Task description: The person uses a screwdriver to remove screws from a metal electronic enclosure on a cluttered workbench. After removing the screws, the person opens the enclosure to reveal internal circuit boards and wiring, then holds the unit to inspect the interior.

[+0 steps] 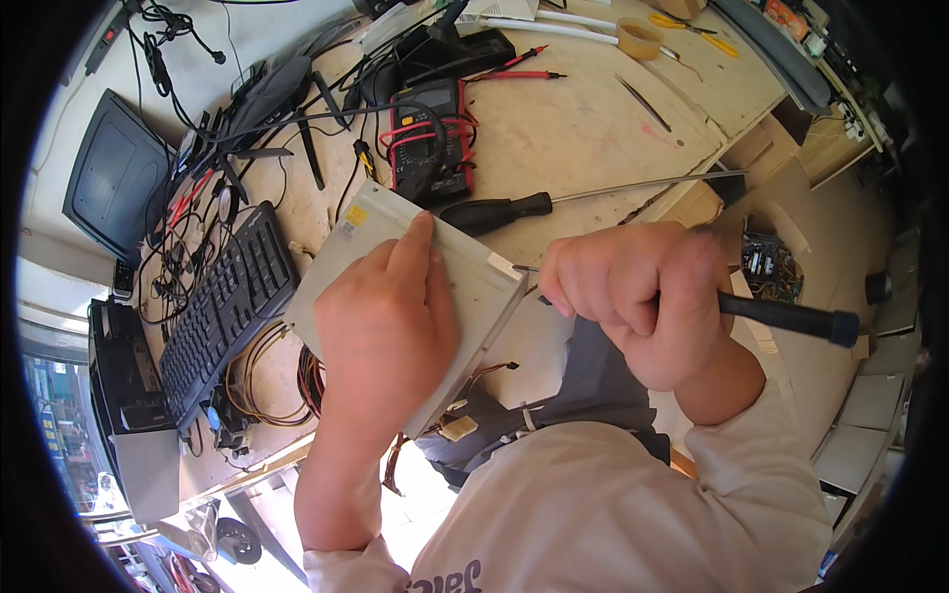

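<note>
A grey metal power supply box (470, 272) lies tilted across the front edge of the table. My left hand (388, 316) presses down on its top face, the index finger stretched toward the far edge and the other fingers bent. My right hand (633, 292) is wrapped round the dark handle of a screwdriver (791, 318), whose butt sticks out to the right. The thin metal tip meets the box's right corner; whether it sits in a screw is too small to tell. Brown wires with a pale connector (458, 428) hang at the box's near side.
Beyond the box lie a long screwdriver (499, 211) and a red-and-black multimeter (432, 138). A black keyboard (229, 311) and tangled cables are at the left. Tweezers (643, 103) and yellow-handled pliers (697, 33) lie far right. An open carton (776, 222) with circuit boards stands below the right edge.
</note>
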{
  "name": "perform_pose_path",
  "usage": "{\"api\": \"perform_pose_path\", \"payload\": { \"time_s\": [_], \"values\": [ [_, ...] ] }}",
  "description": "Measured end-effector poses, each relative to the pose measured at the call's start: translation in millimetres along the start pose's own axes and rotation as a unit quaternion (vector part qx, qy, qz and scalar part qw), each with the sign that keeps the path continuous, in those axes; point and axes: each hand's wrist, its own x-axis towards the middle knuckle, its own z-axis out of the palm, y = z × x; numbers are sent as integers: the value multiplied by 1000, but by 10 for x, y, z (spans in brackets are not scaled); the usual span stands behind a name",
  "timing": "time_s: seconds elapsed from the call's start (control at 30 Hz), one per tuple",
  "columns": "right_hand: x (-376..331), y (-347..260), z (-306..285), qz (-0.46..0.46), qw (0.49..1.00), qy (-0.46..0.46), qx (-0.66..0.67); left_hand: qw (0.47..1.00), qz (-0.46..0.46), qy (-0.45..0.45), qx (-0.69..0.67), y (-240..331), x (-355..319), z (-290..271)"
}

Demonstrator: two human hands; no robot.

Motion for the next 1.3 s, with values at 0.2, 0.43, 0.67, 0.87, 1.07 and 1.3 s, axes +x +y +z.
{"api": "perform_pose_path", "payload": {
  "time_s": [0.2,0.43,0.67,0.87,1.07,1.3],
  "values": [
    [88,-7,-48,11,1000,-16,13,1000,0,8,-5,-14,1,17],
    [101,-8,-34,2,999,-16,31,1000,2,5,-7,-7,5,15],
    [382,-156,177,59,995,20,-73,1000,1,-8,-6,-17,-4,15],
    [730,-170,202,179,979,0,-97,995,28,-9,-99,-60,4,-3],
    [800,-145,91,165,958,5,-235,921,-105,-196,-320,208,243,-153],
    [726,-185,232,-48,972,3,-229,907,12,-64,-417,105,157,178]
  ]
}}
